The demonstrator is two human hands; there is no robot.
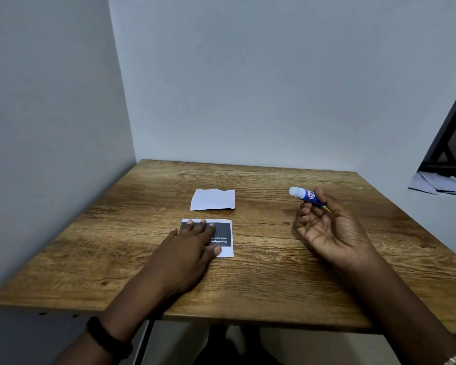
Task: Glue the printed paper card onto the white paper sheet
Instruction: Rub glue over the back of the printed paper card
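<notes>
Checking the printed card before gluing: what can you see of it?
The card is a paper rectangle: dark grey print with white text, white border. It lies flat, print up, on the wooden table, text upside down to the camera, nearer than the sheet and apart from it. The left hand rests flat on its left part.

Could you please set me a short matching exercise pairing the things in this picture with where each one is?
Things: 1. dark grey printed paper card; 2. blank white paper sheet; 3. blue glue tube with white cap.
Places: A. pinched in the right hand; B. under the left hand; C. lying untouched beyond the card.
Pairs: 1-B; 2-C; 3-A.
</notes>
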